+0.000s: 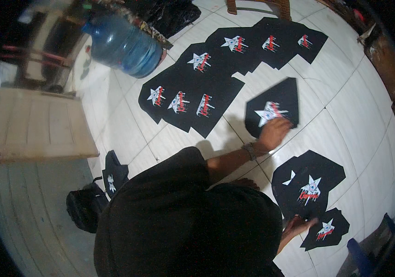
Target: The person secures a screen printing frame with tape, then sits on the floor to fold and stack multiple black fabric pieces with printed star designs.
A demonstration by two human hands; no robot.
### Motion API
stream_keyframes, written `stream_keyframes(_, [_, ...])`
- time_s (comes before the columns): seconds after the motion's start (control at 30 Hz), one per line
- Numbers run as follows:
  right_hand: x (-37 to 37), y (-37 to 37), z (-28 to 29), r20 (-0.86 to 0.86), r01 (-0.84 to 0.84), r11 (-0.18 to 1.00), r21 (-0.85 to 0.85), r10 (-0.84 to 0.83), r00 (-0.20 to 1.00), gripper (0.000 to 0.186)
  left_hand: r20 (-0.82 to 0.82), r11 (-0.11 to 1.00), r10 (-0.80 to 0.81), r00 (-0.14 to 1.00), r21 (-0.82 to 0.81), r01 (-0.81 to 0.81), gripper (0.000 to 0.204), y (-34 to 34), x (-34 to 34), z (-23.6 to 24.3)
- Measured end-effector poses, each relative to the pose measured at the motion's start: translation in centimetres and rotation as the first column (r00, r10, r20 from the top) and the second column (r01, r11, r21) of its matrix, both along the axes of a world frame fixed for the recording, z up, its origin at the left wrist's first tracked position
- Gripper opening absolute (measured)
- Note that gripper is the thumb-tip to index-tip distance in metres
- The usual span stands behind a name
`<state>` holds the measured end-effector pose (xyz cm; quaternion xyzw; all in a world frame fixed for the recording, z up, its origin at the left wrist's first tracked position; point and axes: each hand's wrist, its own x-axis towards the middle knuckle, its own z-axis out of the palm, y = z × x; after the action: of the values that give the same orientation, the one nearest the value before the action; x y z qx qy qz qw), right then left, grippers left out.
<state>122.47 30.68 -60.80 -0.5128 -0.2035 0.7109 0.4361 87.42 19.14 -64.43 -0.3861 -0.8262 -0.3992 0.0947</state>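
My left hand (pixel 275 133), a bracelet at its wrist, grips the lower edge of a black printed fabric piece (pixel 262 99). That piece bears a white star with red lettering and is slightly blurred. Lower right, the fingers of my right hand (pixel 296 227) are together at the edge of a small black fabric piece (pixel 338 224) with a similar print; part of the hand is hidden. Just above it, a larger black fabric piece (pixel 290 173) lies on the floor. Several overlapping black printed pieces (pixel 225 92) spread in a curved row beyond my left hand.
A large blue water jug (pixel 126 46) lies at the upper left of the white tiled floor (pixel 340 111). Brown furniture legs (pixel 260 5) stand behind the row. Left of my black-clothed body are a wooden panel (pixel 36 124) and a dark bag (pixel 84 207). A blue object (pixel 359 256) sits lower right.
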Motion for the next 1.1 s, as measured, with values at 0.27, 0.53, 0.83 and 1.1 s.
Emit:
stream_keyframes(0.27, [1.9,8.2,-5.9,0.382,-0.453,0.891,-0.02,0.425,0.821,0.061,0.534,0.315,-0.805,0.26,0.012,0.949,0.042,5.4,13.7,3.3])
stream_keyframes(0.53, [-1.9,3.0,-10.0,0.441,-0.647,0.726,0.234,0.514,0.736,0.064,0.478,0.726,-0.605,0.637,0.003,0.687,0.074,-2.0,10.5,1.0])
stream_keyframes(0.83, [-9.0,-5.2,1.0,0.018,-0.613,0.782,-0.109,0.618,0.786,0.051,-0.347,0.622,0.07,0.935,-0.718,-0.313,0.067,-29.3,-1.8,-0.3])
stream_keyframes(1.1, [-12.7,-6.5,-0.6,-0.072,-0.707,0.698,-0.109,0.704,0.706,0.064,0.354,0.873,-0.225,0.908,-0.34,0.349,0.044,-13.6,5.7,-1.0])
